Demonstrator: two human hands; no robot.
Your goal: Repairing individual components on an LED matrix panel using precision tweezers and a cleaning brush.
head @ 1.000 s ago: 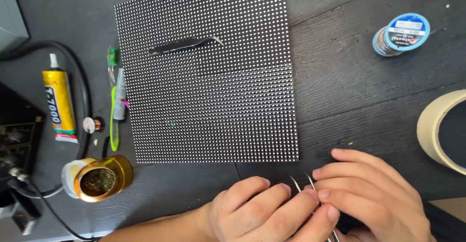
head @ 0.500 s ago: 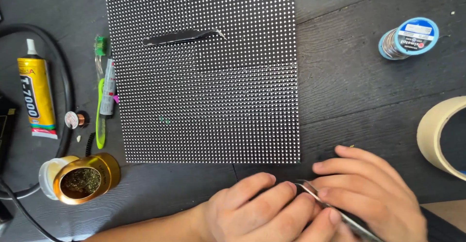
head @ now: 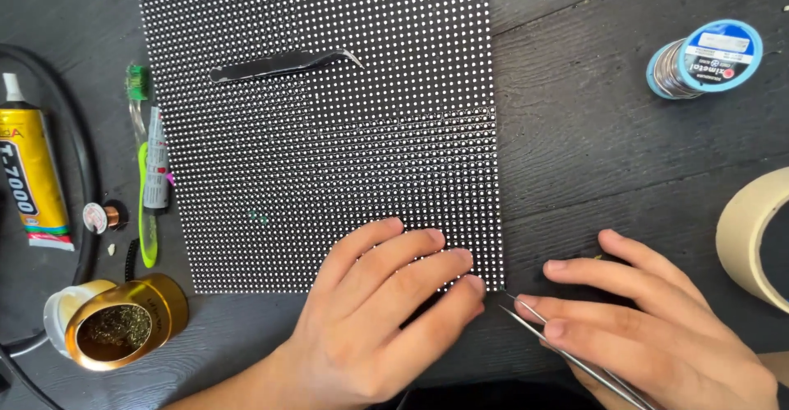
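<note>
**Hands at the near edge of a dotted panel**

A large black panel (head: 329, 122) covered with a grid of small white dots is laid flat on a dark wooden table (head: 592, 131). The left hand (head: 378, 328) is spread open, palm down, with its fingers resting on the panel's near right corner; nothing is gripped by it. Just to the right of that corner, off the panel, the right hand (head: 649, 336) is held low over the table. A pair of thin silver tweezers (head: 575, 357) is pinched between its fingers, the tips pointing up and left toward the panel's corner, close to it but not touching. The two hands are set near each other, with a narrow gap between them.

A second, dark pair of tweezers (head: 283, 65) is seen lying on the far part of the panel, well apart from both hands. To the left of the panel a yellow glue tube (head: 29, 172), a green toothbrush (head: 144, 188) and a brass-coloured tin of wire wool (head: 119, 324) are placed. At the right, a spool of solder (head: 699, 57) and a roll of masking tape (head: 752, 237) are found.
</note>
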